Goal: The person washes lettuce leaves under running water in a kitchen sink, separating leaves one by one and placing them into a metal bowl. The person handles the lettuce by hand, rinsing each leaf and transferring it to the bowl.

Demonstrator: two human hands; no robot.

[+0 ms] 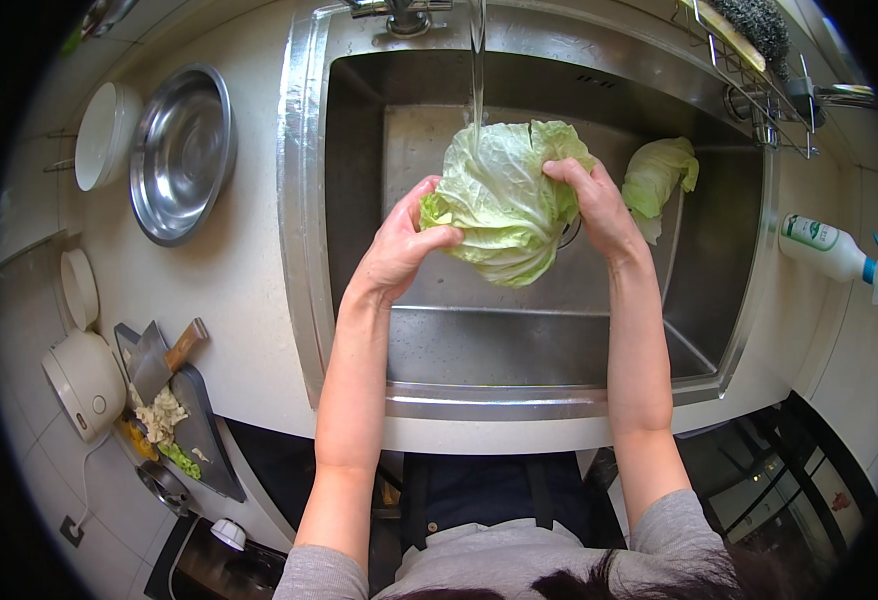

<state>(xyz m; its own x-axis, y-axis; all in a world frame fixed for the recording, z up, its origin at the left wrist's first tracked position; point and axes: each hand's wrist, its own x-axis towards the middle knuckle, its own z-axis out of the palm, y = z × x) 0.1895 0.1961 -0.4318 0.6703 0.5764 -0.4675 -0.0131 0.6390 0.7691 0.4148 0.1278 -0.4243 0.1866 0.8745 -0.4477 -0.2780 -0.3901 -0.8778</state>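
Observation:
A napa cabbage leaf bundle (510,202) is held between both hands over the stainless steel sink (454,345). My left hand (401,244) grips its left edge, thumb on top. On its right side, my right hand (596,199) pinches the leaves. A stream of water (477,67) runs down from above onto the upper left part of the cabbage. Another pale green piece of cabbage (653,180) leans in the sink at the right wall. The drain is mostly hidden behind the held leaves.
Left of the sink lie a steel bowl (184,154), white bowls (101,135) and a cutting board (203,427) bearing a cleaver (155,360) and chopped food. On the right are a pump bottle (821,244) and a wire rack (735,71) with a scourer; a faucet base (407,21) stands behind.

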